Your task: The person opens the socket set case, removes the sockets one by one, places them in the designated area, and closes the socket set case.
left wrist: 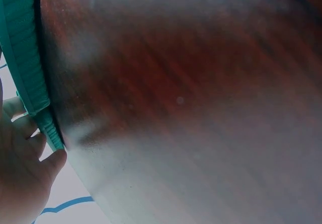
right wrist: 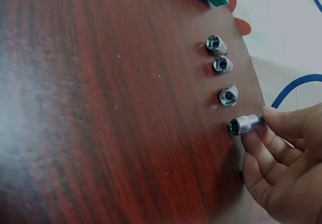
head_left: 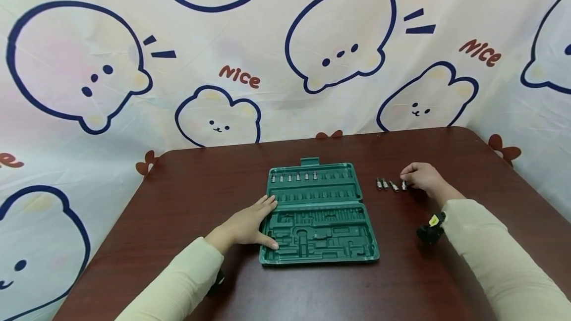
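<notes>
- Right hand (head_left: 421, 177) is out at the far right of the counter (head_left: 187, 197), fingers curled around the end socket (right wrist: 245, 124) of a short row; in the right wrist view thumb and fingertips (right wrist: 257, 144) pinch it, tipped on its side with the open end facing away from the palm.
- That gripped socket still sits low at the counter surface, touching or just off it; I cannot tell which.
- Three more sockets (right wrist: 222, 65) stand just beside it in line, open ends up, each apart from its neighbour. Laid out like that, each one looks easy to take singly.
- Left hand (head_left: 250, 224) lies flat with straight fingers on the left edge of the green tool case (head_left: 318, 214), thumb on the lower tray. It grips nothing; by the look of it, it presses down to steady the case.
- The left wrist view agrees: fingers (left wrist: 30, 138) against the case's teal rim, with bare wood beyond.
- The case lies open and flat in mid-counter, well apart from the socket row. Its top row holds a few small bits (head_left: 294, 177) at the left, other slots vacant.
- Behind the counter hangs a cartoon-bear cloth (head_left: 214, 113).
</notes>
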The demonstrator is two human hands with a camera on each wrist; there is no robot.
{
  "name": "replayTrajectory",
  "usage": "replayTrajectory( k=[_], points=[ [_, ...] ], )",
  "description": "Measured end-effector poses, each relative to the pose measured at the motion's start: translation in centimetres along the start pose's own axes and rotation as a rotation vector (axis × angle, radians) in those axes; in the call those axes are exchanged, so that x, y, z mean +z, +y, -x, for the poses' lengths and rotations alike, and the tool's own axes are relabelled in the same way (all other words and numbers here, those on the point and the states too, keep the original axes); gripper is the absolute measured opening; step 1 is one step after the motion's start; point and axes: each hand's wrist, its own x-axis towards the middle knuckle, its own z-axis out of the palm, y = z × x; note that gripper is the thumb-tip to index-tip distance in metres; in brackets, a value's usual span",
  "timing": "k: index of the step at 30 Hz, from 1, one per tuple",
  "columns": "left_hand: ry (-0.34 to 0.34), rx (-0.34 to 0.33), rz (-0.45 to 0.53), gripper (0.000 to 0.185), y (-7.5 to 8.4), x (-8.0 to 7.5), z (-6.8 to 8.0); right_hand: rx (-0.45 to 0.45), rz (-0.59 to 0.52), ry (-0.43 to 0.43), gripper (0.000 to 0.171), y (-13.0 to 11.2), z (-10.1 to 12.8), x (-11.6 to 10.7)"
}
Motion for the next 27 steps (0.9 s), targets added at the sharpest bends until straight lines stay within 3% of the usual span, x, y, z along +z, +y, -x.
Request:
replayTrajectory(
  k=[27],
  points=[
    [0.003,0.011,-0.016,0.104,-0.4,0.37,-0.01,0.011,0.081,0.03,0.018,0.17,-0.71,0.66]
  ],
)
